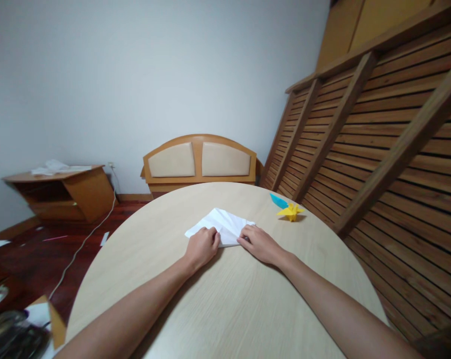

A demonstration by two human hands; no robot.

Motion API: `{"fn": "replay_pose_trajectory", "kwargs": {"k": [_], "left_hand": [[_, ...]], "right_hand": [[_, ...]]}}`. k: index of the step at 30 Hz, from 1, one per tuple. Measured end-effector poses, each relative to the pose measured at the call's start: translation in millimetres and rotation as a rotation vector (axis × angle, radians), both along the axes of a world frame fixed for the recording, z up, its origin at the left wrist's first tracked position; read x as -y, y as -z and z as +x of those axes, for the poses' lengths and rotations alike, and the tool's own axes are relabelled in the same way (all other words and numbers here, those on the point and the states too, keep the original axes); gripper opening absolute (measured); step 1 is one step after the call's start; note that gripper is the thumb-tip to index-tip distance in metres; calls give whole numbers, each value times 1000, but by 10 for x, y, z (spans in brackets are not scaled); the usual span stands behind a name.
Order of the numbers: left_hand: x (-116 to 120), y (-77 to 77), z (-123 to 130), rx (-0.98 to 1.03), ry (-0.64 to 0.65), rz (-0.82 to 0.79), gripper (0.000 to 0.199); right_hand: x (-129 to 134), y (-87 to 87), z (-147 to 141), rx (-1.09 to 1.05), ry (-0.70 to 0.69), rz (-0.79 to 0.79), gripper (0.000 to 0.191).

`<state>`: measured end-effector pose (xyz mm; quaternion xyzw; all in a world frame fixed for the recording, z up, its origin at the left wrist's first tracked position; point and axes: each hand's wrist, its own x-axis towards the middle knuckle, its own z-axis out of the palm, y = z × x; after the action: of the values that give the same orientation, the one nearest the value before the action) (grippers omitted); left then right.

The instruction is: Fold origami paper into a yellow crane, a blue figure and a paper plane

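A folded sheet of white paper [225, 223] lies on the round pale wooden table [225, 299], its creases showing and one corner pointing away from me. My left hand [203, 246] is closed on its near left edge, with the fingers curled. At the near right edge, my right hand [258, 243] pinches the paper between thumb and fingers. Parts of the paper's near edge are hidden under both hands. To the right of the right hand stands a yellow folded-paper figure [292, 213], and just behind it is a blue folded-paper piece [279, 201].
Beyond the table is a wooden headboard [199, 159] with two cream panels. Wooden slatted frames [360, 134] lean along the right. A low cabinet [68, 194] with papers on top stands at the left wall. A white cable [84, 244] runs over the dark red floor.
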<state>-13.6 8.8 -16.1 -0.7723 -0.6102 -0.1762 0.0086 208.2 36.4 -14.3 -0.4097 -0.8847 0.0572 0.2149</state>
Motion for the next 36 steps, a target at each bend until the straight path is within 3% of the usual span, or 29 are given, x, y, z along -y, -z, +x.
{"fn": "replay_pose_trajectory", "kwargs": {"k": [6,9,14,17,27,36], "left_hand": [[11,-17,-11,22,28,95,26],[45,-40,24,-6,175,160,27],[89,-29,92,-66,350,87,28],[82,-13,79,-46,349,51,30],[113,-32,66,-103,341,36,43],[13,72,10,-65,168,-43,41]], "right_hand": [[-42,65,-55,-12,19,25,25],[-41,85,-73,-15,36,43,23],[-20,79,-78,-27,44,38,20],[-4,46,-49,-30,14,18,16],[31,-63,122,35,-211,-22,28],[127,-147,82,30,-379,-69,28]]}}
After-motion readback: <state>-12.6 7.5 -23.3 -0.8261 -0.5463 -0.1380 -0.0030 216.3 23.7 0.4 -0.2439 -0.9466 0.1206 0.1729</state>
